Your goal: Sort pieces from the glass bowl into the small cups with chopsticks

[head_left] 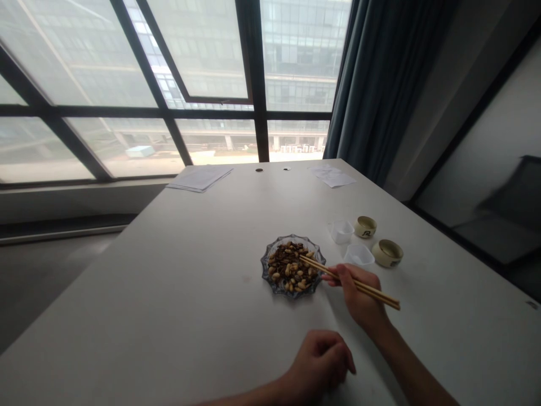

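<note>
My right hand (359, 293) grips a pair of wooden chopsticks (372, 291), their tips reaching into the pile in a scalloped glass dish (276, 288). Peanuts (291, 269) and dark flat seeds (288, 250) lie mixed in that dish. Whether anything is pinched between the tips is too small to tell. Nearer to me, my left hand (322, 361) rests on the table with its fingers curled in, and nothing shows in it. It lies below the dish, not touching it.
Two clear plastic containers (359, 255) and two small beige cups (387, 254) with dark markings stand right of the dish on the white table (190, 282). Paper sheets (200, 178) lie at the far left edge, with another paper (333, 175) at the far right.
</note>
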Available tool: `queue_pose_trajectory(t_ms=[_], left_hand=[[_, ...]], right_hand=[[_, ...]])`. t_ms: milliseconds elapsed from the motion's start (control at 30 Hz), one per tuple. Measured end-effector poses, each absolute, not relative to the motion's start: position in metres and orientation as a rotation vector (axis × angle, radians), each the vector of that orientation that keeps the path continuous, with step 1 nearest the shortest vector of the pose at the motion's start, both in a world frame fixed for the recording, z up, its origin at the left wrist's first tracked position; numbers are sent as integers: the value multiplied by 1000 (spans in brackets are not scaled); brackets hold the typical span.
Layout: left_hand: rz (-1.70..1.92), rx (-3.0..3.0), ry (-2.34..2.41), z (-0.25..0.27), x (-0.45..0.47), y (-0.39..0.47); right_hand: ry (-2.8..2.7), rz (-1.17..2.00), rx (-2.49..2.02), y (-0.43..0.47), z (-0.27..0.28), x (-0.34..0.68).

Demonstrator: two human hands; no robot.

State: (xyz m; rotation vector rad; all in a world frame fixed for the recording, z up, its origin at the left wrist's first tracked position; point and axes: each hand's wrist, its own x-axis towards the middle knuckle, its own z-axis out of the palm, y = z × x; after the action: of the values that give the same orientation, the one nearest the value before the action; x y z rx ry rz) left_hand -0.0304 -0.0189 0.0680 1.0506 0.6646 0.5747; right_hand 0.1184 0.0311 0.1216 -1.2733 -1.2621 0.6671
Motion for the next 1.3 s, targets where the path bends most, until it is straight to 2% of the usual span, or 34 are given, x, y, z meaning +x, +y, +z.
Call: queue_pose_trajectory(t_ms=[233, 433, 633, 967, 1300], left_hand=[[570, 1054, 676, 70, -30, -18], [575, 1048, 692, 65, -30, -20], [569, 1042, 692, 62, -32, -20], [576, 1031, 703, 64, -32, -20], [576, 1037, 697, 65, -31, -20]], right_hand=[[-1000, 501, -1290, 23, 153, 144], [-646, 288, -1274, 20, 171, 216], [-431, 319, -1411, 14, 172, 267], [-317, 444, -1532, 3, 177, 276], [-513, 268, -1332, 3, 185, 256]])
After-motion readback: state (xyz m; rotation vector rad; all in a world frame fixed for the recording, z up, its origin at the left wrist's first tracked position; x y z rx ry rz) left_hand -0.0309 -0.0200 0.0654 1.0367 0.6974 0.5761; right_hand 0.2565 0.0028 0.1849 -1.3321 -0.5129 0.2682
